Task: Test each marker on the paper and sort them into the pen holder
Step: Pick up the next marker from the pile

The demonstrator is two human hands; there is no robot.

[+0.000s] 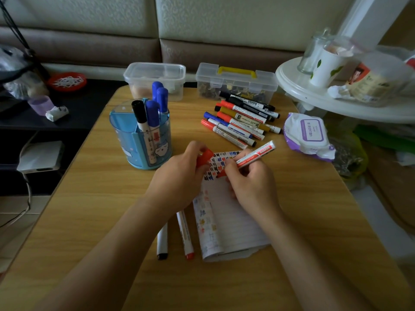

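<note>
The red marker [253, 156] is in my right hand [251, 185], pinched low on the barrel in a writing grip. Its nib is down on the top strip of the paper [233, 221], among rows of red and blue test scribbles. The marker's long axis runs from the nib at about 8 o'clock up to the tail at 2 o'clock, tilted away from me. My left hand [177, 176] curls round the red cap [204, 157], which sits just beside the nib, at roughly 10 o'clock from it. I cannot tell from here whether the nib is actually laying ink, since my fingers cover part of it.

I judge this to be the test stroke for this marker, with capping next. That move turns on the open end of the cap meeting the nib along the same 8-to-2 line.

The pen holder [139, 135] stands at 10 o'clock from the marker, nearer the left hand than the right, and already holds three blue-capped markers and one black-capped one. The pile of markers [240, 122] lies at 12 o'clock, apart from the paper. Two more markers, a black-capped marker [162, 243] and a red-capped marker [185, 234], lie on the table [89, 209] just left of the paper, at 6 o'clock, partly under my left forearm. A wipes pack [307, 133] rests at 2 o'clock
</note>
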